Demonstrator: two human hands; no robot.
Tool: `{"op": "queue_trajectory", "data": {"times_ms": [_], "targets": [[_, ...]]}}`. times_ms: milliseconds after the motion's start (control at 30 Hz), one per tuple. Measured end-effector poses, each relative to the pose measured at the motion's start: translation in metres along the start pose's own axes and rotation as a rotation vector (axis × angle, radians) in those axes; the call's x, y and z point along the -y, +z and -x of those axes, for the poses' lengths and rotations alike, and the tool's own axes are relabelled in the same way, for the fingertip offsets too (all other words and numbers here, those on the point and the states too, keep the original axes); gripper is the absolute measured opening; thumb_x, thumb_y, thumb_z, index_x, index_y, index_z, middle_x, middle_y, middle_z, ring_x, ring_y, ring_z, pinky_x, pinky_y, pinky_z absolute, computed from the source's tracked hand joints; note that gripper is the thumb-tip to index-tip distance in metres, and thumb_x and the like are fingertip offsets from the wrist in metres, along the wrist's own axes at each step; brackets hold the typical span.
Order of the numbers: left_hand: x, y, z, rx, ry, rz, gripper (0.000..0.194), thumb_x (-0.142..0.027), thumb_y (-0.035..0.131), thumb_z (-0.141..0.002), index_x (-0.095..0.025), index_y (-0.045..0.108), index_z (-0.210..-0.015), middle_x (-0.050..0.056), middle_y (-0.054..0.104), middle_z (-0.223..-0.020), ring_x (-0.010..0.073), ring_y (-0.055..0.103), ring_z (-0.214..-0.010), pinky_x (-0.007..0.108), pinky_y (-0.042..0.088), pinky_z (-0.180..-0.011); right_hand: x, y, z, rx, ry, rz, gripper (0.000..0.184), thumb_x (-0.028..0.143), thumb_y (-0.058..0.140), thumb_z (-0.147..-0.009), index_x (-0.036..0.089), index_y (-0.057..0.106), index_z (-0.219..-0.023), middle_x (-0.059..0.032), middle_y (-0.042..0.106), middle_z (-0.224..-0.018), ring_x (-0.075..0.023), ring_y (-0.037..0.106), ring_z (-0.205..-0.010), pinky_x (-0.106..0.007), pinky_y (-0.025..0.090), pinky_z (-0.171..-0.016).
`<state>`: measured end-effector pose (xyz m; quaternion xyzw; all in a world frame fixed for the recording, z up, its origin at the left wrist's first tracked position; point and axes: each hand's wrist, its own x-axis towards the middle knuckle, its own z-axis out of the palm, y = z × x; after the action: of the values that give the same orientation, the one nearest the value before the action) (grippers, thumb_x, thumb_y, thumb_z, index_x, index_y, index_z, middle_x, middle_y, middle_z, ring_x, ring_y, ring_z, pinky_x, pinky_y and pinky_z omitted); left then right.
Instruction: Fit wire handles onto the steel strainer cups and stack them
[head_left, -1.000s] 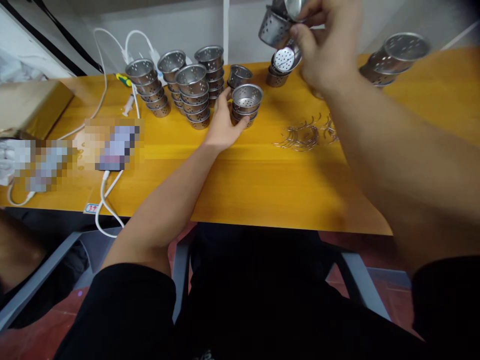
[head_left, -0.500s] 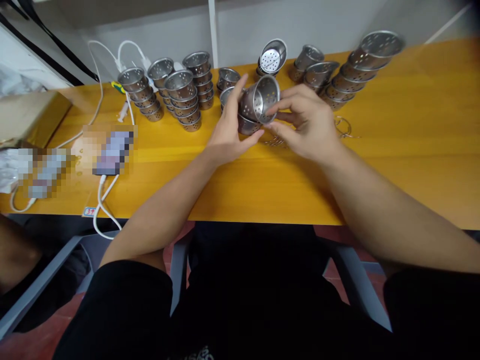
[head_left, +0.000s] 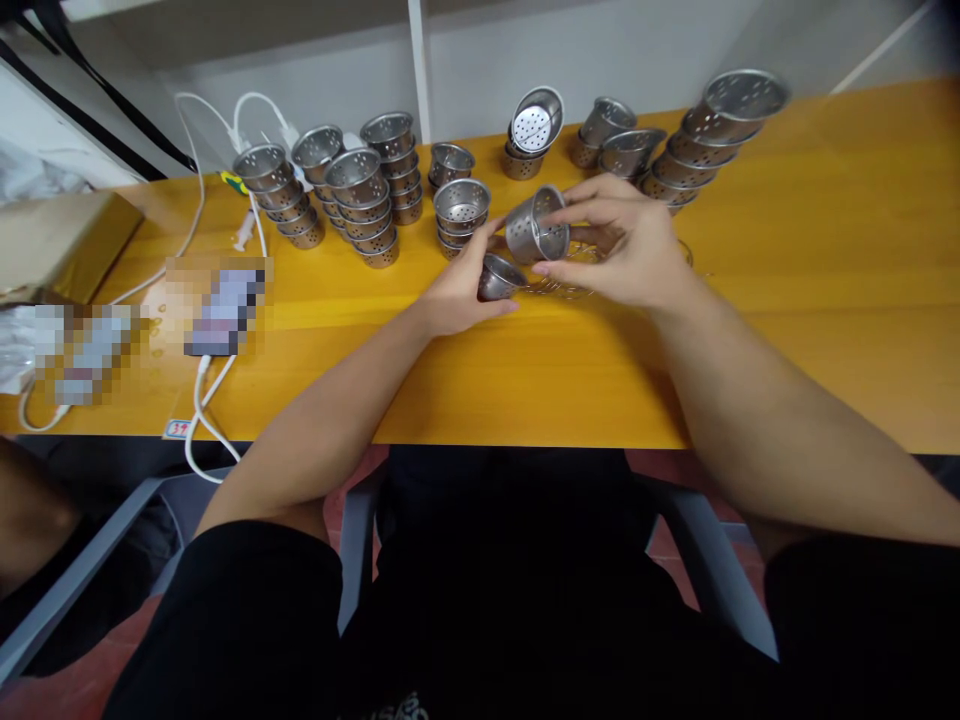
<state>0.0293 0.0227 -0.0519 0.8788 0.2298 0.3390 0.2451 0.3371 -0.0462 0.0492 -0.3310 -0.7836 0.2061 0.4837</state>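
My right hand [head_left: 626,240] grips the rim of a perforated metal cup [head_left: 523,232], tilted with its mouth toward that palm. Just below it is a second perforated metal cup [head_left: 496,283], held between the thumb and fingers of my left hand [head_left: 459,292]. The two cups are close together, one above the other; whether they touch I cannot tell. Thin wire pieces [head_left: 574,283] lie on the table beneath my right hand. Beyond my left hand stands a short stack of cups [head_left: 461,208].
Several nested cup stacks [head_left: 365,205] stand at the back left. A tall leaning stack [head_left: 705,150] and tilted cups [head_left: 536,125] are at the back right. Phones [head_left: 227,310] with white cables and a cardboard box [head_left: 67,240] occupy the left of the wooden table [head_left: 480,390].
The two cups have come apart, the right-hand one tipping further toward my right palm. My left hand has moved slightly down with the lower cup.
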Motion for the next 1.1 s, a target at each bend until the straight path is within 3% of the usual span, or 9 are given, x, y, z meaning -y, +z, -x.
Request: {"op": "queue_trajectory", "data": {"times_ms": [133,233,333,467,633,767,900,1100], "targets": [[0.000,0.000,0.003,0.042,-0.008,-0.004,0.140,-0.089,0.089,-0.108,-0.030,0.006,-0.204,0.023,0.037,-0.210,0.0501,0.039,-0.200,0.069,0.031,-0.167,0.003,0.005,-0.001,0.009,-0.072,0.067,0.052,0.086,0.113,-0.088,0.058,0.101,-0.130,-0.0060,0.089,-0.151,-0.0521,0.086,-0.136,-0.088,0.075,-0.120],[-0.009,0.002,0.001,-0.001,-0.014,-0.023,0.137,-0.084,0.083,-0.114,-0.032,-0.004,-0.206,0.022,0.036,-0.209,0.0473,0.038,-0.201,0.068,0.031,-0.168,0.003,0.011,0.001,0.033,-0.068,0.081,0.062,0.099,0.105,-0.091,0.052,0.103,-0.132,-0.0105,0.086,-0.153,-0.0538,0.085,-0.138,-0.090,0.072,-0.124],[-0.021,0.003,-0.003,-0.074,-0.040,-0.067,0.131,-0.082,0.076,-0.119,-0.036,-0.011,-0.206,0.020,0.040,-0.206,0.0456,0.043,-0.199,0.069,0.036,-0.165,0.005,0.017,0.003,0.080,-0.042,0.092,0.072,0.105,0.098,-0.093,0.053,0.100,-0.142,-0.0112,0.085,-0.159,-0.0564,0.082,-0.147,-0.093,0.066,-0.130],[-0.029,-0.004,-0.006,-0.093,-0.017,-0.104,0.122,-0.088,0.073,-0.119,-0.041,0.001,-0.207,0.015,0.047,-0.203,0.0467,0.048,-0.196,0.071,0.039,-0.164,0.014,0.022,0.002,0.126,-0.011,0.077,0.075,0.102,0.100,-0.092,0.049,0.099,-0.145,-0.0123,0.084,-0.161,-0.0583,0.079,-0.151,-0.094,0.062,-0.136],[-0.028,-0.015,-0.005,-0.074,-0.012,-0.094,0.116,-0.087,0.077,-0.116,-0.039,0.022,-0.205,0.014,0.046,-0.205,0.0498,0.042,-0.198,0.070,0.034,-0.167,0.021,0.023,-0.001,0.155,0.046,0.056,0.055,0.091,0.110,-0.082,0.059,0.098,-0.125,-0.0040,0.087,-0.157,-0.0612,0.077,-0.149,-0.100,0.055,-0.139],[-0.032,-0.023,-0.005,-0.070,-0.016,-0.083,0.105,-0.083,0.076,-0.116,-0.038,0.034,-0.201,0.015,0.049,-0.203,0.0482,0.044,-0.196,0.068,0.034,-0.167,0.022,0.022,-0.001,0.159,0.070,0.038,0.051,0.089,0.113,-0.075,0.061,0.094,-0.113,-0.0007,0.090,-0.148,-0.0622,0.074,-0.149,-0.103,0.053,-0.137],[-0.041,-0.030,-0.006,-0.085,-0.014,-0.116,0.099,-0.081,0.073,-0.118,-0.039,0.037,-0.200,0.014,0.048,-0.204,0.0480,0.041,-0.197,0.068,0.034,-0.167,0.020,0.020,0.000,0.137,0.020,0.048,0.057,0.093,0.110,-0.080,0.053,0.092,-0.116,-0.0062,0.087,-0.152,-0.0587,0.075,-0.146,-0.099,0.054,-0.137],[-0.046,-0.031,-0.010,-0.106,0.089,-0.170,0.080,-0.075,0.059,-0.126,-0.042,0.041,-0.196,0.014,0.051,-0.196,0.0465,0.049,-0.191,0.072,0.036,-0.164,0.015,0.021,0.003,0.067,-0.001,0.038,0.067,0.107,0.093,-0.097,0.042,0.089,-0.117,-0.0141,0.084,-0.140,-0.0534,0.077,-0.139,-0.087,0.067,-0.123]]}}
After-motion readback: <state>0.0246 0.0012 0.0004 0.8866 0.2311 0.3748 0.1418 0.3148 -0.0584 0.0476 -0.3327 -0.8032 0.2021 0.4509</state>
